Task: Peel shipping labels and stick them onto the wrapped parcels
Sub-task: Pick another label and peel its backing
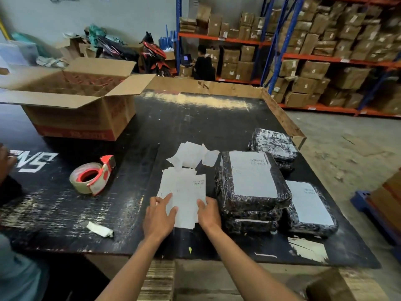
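Observation:
A stack of white shipping labels lies on the black table in front of me. My left hand rests on its lower left part, forefinger stretched out and thumb on the paper. At the stack's lower right edge my right hand touches the paper; whether it pinches a sheet I cannot tell. Loose peeled backing papers lie just beyond the stack. To the right stand black wrapped parcels: a labelled one on top of a pile, another labelled one further right, and one behind.
A tape dispenser lies left of the labels, with an open cardboard box behind it. A crumpled paper scrap sits near the front edge. Another person's hand shows at far left. Shelves of boxes fill the background.

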Demonstrator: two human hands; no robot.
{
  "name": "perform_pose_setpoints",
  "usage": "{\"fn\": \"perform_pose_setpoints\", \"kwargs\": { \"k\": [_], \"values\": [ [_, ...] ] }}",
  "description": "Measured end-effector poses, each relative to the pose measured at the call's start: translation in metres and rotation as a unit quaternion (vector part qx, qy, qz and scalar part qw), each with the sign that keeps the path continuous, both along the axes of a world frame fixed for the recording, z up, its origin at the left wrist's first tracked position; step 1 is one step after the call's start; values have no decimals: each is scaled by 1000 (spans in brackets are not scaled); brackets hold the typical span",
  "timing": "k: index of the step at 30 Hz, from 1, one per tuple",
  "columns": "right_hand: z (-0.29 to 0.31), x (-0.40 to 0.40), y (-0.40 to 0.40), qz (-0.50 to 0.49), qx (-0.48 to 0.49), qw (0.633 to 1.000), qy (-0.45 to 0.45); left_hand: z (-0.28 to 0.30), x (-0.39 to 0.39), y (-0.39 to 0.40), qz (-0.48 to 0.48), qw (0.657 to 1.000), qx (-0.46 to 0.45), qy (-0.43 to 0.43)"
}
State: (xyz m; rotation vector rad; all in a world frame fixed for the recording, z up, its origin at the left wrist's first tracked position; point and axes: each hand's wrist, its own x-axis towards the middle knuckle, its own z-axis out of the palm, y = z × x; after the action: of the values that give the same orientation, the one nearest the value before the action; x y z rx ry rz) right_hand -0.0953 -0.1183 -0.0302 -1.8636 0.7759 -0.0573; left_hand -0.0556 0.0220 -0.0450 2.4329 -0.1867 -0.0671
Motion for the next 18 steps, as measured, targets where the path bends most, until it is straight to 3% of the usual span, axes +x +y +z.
{"fn": "perform_pose_setpoints", "kwargs": {
  "k": [6, 11, 13, 15, 18],
  "values": [
    [19, -25, 18, 44, -175, 983, -40, 3, 0, -2, 10, 1000, 1, 19],
    [44, -30, 24, 73, 5, 973, -217, 26, -5, -3, 53, 995, -72, -44],
    [67, -34, 20, 76, 71, 968, -230, 45, -8, -3, 22, 982, -184, -21],
    [89, -38, 16, 84, 98, 963, -238, 70, -14, -2, 10, 949, -313, 33],
    [119, -46, 9, 79, 131, 954, -257, 106, -24, 0, -32, 918, -394, 40]
  ]
}}
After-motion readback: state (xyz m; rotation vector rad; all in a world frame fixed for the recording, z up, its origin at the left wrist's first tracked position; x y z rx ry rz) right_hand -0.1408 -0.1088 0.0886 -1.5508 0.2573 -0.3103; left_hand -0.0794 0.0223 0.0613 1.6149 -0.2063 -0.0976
